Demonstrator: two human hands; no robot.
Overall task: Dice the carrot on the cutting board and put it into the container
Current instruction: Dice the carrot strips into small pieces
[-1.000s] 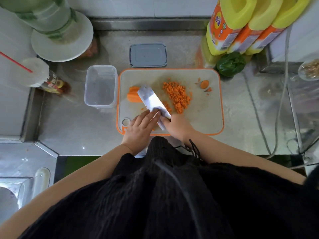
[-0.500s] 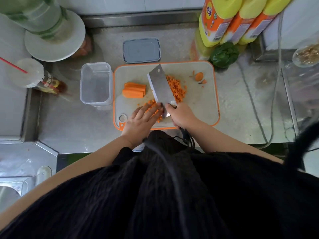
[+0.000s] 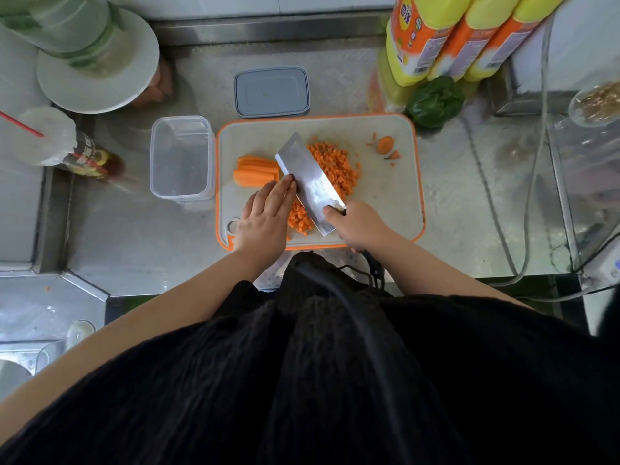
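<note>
Orange carrot dice (image 3: 335,169) lie heaped mid cutting board (image 3: 396,203), with more (image 3: 300,219) at its near edge. The right hand (image 3: 360,226) grips the cleaver (image 3: 310,182) handle, blade angled flat, likely to gather dice; the left hand (image 3: 266,216) rests with straight fingers touching the blade. Uncut carrot sticks (image 3: 256,171) wait at the board's left. Just left of the board, the clear container (image 3: 181,159) holds nothing; its lid (image 3: 271,92) lies behind the board.

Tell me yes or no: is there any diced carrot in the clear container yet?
No, the clear container beside the cutting board holds nothing, and the diced carrot lies on the board.
</note>
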